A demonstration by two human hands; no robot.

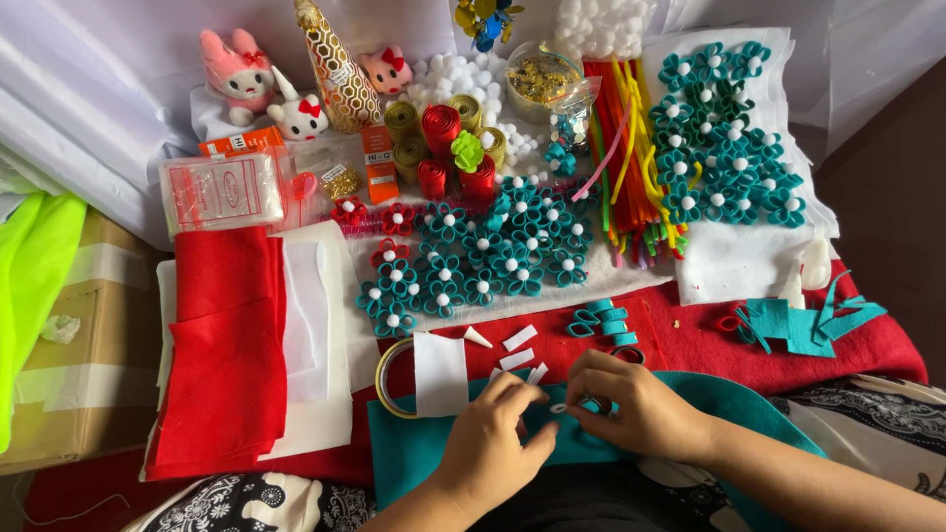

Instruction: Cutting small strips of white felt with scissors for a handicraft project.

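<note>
Left hand (490,441) and right hand (631,406) meeting low at centre over a teal felt sheet (419,448), fingertips pinched together on a small loop of teal felt strip (581,405) (too small to tell its exact shape); both hands grasping it, neither released. Just beyond the fingertips, small white felt scraps (518,338) on red felt (867,347), with a white felt rectangle (439,374) lying across a yellow-rimmed ring (380,379) to the left. Short rolled teal loops (603,322) just above the right hand. Further back, a cluster of finished teal felt flowers with white pompom centres (503,251), a few red felt flowers (392,258) at its left edge; a second teal flower group (721,138) on white felt at upper right. Between the two groups, a bundle of pipe cleaners (631,158) in red, yellow and green. Folded red felt stack (229,345) at left, beside a cardboard box (89,345). Ribbon rolls (440,138), plush toys (236,74) and loose white pompoms (601,25) along the far edge. Teal offcuts (808,325) at right.
</note>
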